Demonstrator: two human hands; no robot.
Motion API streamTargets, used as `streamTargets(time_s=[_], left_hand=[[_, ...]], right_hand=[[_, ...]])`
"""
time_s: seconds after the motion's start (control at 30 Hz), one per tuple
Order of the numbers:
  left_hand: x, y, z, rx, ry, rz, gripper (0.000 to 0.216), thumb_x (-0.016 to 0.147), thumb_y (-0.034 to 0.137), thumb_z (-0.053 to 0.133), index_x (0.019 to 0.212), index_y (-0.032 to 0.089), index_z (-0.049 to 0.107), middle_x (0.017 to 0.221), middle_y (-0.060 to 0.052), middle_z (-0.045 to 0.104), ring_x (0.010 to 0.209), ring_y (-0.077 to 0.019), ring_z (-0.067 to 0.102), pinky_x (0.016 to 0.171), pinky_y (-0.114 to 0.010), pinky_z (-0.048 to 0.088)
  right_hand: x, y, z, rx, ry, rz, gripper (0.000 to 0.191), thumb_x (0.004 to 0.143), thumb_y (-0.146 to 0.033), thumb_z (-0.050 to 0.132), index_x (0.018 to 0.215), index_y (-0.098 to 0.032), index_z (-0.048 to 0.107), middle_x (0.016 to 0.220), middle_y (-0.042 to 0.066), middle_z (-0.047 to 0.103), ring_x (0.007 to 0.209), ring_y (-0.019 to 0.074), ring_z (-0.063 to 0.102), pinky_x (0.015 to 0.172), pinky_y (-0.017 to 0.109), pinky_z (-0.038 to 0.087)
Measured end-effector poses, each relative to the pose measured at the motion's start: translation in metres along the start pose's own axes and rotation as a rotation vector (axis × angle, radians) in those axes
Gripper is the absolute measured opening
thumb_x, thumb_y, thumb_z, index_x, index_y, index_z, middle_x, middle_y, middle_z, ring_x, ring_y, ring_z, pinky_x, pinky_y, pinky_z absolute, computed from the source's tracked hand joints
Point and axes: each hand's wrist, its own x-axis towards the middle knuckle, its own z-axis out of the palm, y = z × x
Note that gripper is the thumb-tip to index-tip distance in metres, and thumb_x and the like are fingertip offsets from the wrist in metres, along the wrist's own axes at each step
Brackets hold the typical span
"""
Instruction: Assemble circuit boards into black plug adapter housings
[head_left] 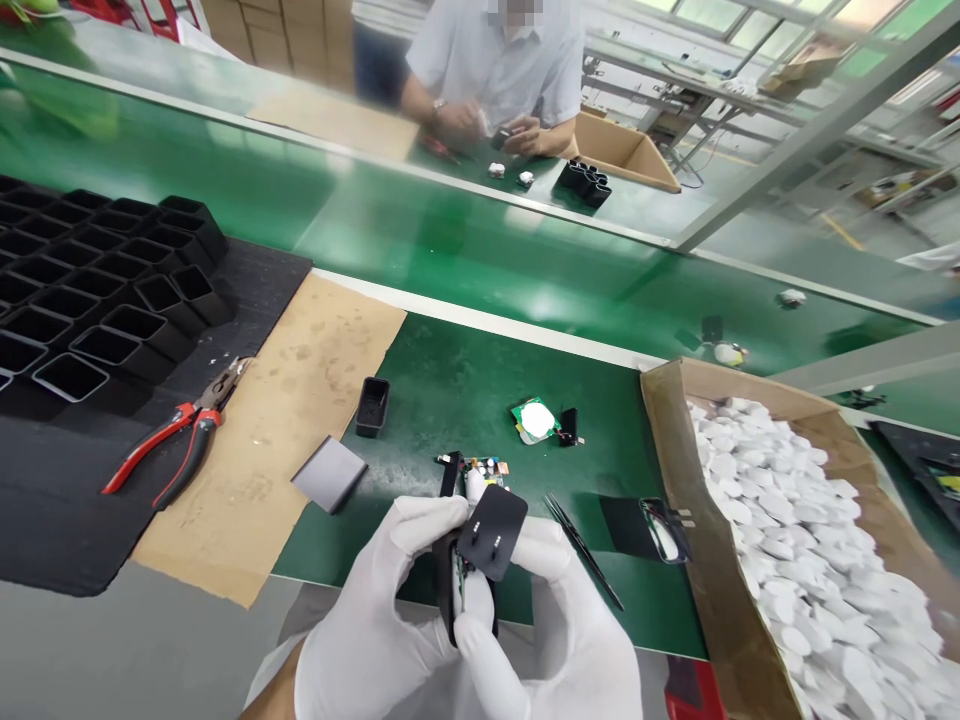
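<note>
Both my hands wear white gloves and meet over the near edge of the green bench. My left hand [367, 610] is closed around a black plastic housing [444, 585], held upright. In my right hand [577, 620] is a black cover plate [495, 525] with two small metal pins, tilted over the housing's open side. A green circuit board edge shows in the gap, partly hidden by my fingers. Just beyond my hands lies a small circuit board with components [491, 468]. Black tweezers [585, 555] rest right of my right hand.
Red-handled pliers [196, 430] lie on cardboard at left, near many black tubes [71, 375]. A small black box [373, 405], grey block [330, 474], round white-topped board [536, 420] and black case [660, 530] lie around. A carton [675, 480] holds white pieces. A co-worker [495, 70] sits behind the partition.
</note>
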Motion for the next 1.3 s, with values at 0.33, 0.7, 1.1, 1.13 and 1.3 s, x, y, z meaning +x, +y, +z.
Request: streamTargets(time_s=[0.33, 0.7, 1.1, 1.13, 1.3], left_hand=[[0.005, 0.011, 0.014, -0.097, 0.101, -0.082, 0.065, 0.091, 0.026, 0.082, 0.146, 0.048, 0.057, 0.129, -0.003, 0.071, 0.112, -0.0290, 0.077, 0.094, -0.044, 0.070], [-0.001, 0.003, 0.011, -0.152, 0.045, -0.171, 0.052, 0.099, 0.028, 0.074, 0.147, 0.036, 0.058, 0.136, -0.008, 0.067, 0.118, -0.0285, 0.072, 0.103, -0.047, 0.064], [0.003, 0.002, 0.018, -0.096, 0.097, -0.069, 0.063, 0.092, 0.017, 0.080, 0.147, 0.039, 0.056, 0.127, -0.002, 0.067, 0.109, -0.0201, 0.072, 0.095, -0.035, 0.062], [0.003, 0.003, 0.018, -0.067, 0.109, -0.058, 0.064, 0.092, 0.016, 0.080, 0.147, 0.039, 0.056, 0.127, -0.002, 0.066, 0.109, -0.0195, 0.072, 0.095, -0.035, 0.062], [0.003, 0.003, 0.013, 0.230, 0.145, 0.039, 0.063, 0.092, 0.020, 0.076, 0.149, 0.034, 0.054, 0.134, -0.004, 0.062, 0.119, -0.0205, 0.070, 0.102, -0.034, 0.060]], right_hand=[[0.002, 0.025, -0.019, -0.081, 0.133, -0.325, 0.024, 0.103, -0.047, 0.070, 0.113, -0.026, 0.077, 0.113, 0.009, 0.077, 0.102, 0.0270, 0.076, 0.081, 0.037, 0.065], [-0.013, 0.063, -0.014, -0.493, 0.085, -0.690, 0.059, 0.100, -0.019, 0.068, 0.155, -0.038, 0.060, 0.129, 0.011, 0.073, 0.111, 0.0324, 0.075, 0.088, 0.050, 0.070], [-0.019, 0.072, -0.014, -0.366, 0.210, -0.654, 0.079, 0.084, -0.006, 0.084, 0.153, -0.040, 0.062, 0.143, 0.010, 0.071, 0.119, 0.0356, 0.075, 0.079, 0.048, 0.073], [-0.020, 0.072, -0.013, -0.359, 0.215, -0.634, 0.078, 0.084, -0.006, 0.084, 0.151, -0.040, 0.064, 0.143, 0.010, 0.071, 0.118, 0.0352, 0.076, 0.080, 0.047, 0.073], [-0.018, 0.073, -0.002, -0.215, 0.218, -0.355, 0.037, 0.087, -0.020, 0.087, 0.121, -0.033, 0.084, 0.126, 0.009, 0.081, 0.107, 0.0315, 0.079, 0.088, 0.044, 0.071]])
